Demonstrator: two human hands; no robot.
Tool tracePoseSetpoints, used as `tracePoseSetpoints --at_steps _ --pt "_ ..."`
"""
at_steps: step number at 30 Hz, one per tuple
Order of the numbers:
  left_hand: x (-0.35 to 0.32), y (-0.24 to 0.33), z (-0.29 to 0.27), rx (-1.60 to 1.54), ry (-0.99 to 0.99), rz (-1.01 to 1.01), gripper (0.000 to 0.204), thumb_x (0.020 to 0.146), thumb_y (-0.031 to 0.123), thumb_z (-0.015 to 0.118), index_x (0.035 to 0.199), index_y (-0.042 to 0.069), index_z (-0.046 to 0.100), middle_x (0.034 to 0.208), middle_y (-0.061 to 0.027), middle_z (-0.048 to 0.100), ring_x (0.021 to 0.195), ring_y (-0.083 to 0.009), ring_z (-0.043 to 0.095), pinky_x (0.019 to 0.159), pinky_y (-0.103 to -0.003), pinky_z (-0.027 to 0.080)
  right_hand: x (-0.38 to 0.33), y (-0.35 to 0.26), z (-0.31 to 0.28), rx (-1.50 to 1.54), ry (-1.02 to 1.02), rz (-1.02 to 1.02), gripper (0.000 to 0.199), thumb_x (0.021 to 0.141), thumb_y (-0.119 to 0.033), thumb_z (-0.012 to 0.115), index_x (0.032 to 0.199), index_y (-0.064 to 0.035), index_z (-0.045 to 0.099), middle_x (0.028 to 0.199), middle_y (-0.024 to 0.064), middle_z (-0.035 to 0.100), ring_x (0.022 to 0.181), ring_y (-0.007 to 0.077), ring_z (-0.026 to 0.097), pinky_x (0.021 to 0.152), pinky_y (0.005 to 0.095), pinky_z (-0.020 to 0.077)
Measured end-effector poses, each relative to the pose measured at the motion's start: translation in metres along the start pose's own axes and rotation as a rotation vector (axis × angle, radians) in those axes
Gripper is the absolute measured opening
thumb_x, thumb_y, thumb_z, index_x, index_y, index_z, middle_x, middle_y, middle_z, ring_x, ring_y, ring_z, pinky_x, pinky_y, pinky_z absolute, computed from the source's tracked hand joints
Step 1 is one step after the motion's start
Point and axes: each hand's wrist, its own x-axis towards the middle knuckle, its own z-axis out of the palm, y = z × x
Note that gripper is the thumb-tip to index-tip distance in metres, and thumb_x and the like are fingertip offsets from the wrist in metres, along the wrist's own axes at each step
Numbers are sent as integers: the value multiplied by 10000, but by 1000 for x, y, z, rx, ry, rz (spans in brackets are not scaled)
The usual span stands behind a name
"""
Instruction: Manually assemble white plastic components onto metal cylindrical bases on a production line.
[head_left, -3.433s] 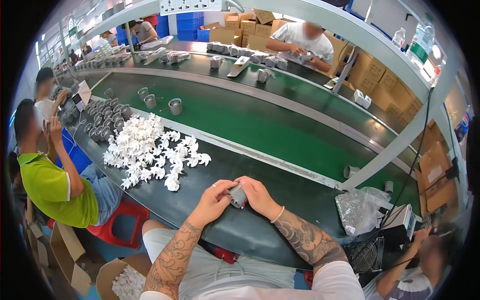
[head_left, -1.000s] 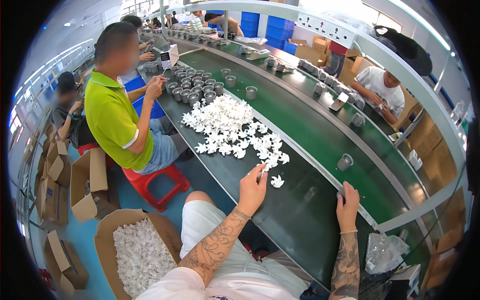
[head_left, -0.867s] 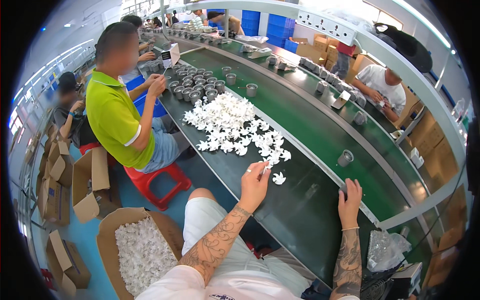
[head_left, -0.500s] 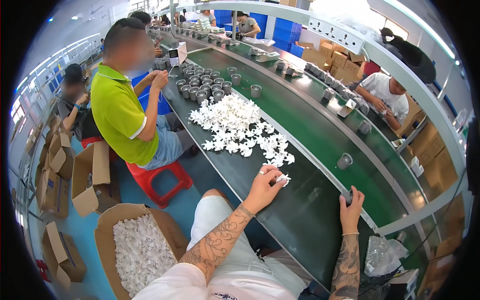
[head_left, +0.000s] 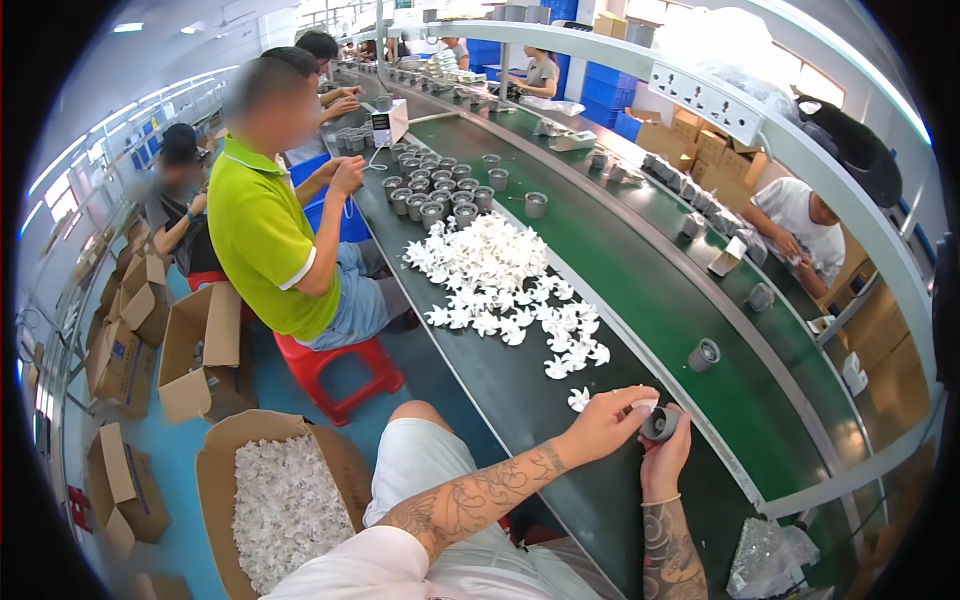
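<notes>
Head view:
- The left hand (head_left: 605, 425) is curled, its fingertips pinching a small white piece (head_left: 645, 405) pressed against the grey cup (head_left: 661, 423).
- The right hand (head_left: 668, 455) grips that cup from below, fingers wrapped round it and its open mouth tilted toward the left hand (the cup sits just above the near edge of the table (head_left: 520, 400)).
- One loose white piece (head_left: 579, 399) lies on the table just left of the left hand.
- A heap of white pieces (head_left: 505, 285) spreads over the dark table farther up; too many to count.
- A cluster of grey cups (head_left: 430, 195) stands beyond the heap, well over a dozen (an exact count is not possible).
- A single grey cup (head_left: 704, 353) lies on the green belt (head_left: 640, 270), near the hands to the upper right.
- An open box (head_left: 265, 490) on the floor to the person's left is full of white pieces.
- Several more boxes (head_left: 200, 350) stand along the floor, their contents not visible.
- A co-worker in a green shirt (head_left: 262, 240) sits on a red stool (head_left: 335, 365) at the table, one hand raised near the cup cluster.
- A clear bag (head_left: 765, 555) lies at the lower right; what is in it cannot be told.
</notes>
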Motion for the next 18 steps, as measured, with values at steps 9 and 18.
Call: tracePoseSetpoints --at_steps 9,18 --pt "-2 -31 1 -12 -131 4 178 950 84 631 1110 5 630 1256 -101 499 1001 -151 584 788 -282 510 1 -6 2 -5 -110 57 504 1072 -457 295 1166 -30 548 936 77 655 726 147 646 514 260 520" --pt "-3 -24 5 91 -259 53 142 920 42 627 1052 4 666 1288 -149 507 1062 -258 594 882 -357 524 1 -13 2 -50 -158 140 521 1070 -444 296 1090 -13 588 860 86 658 624 141 623 444 246 478"
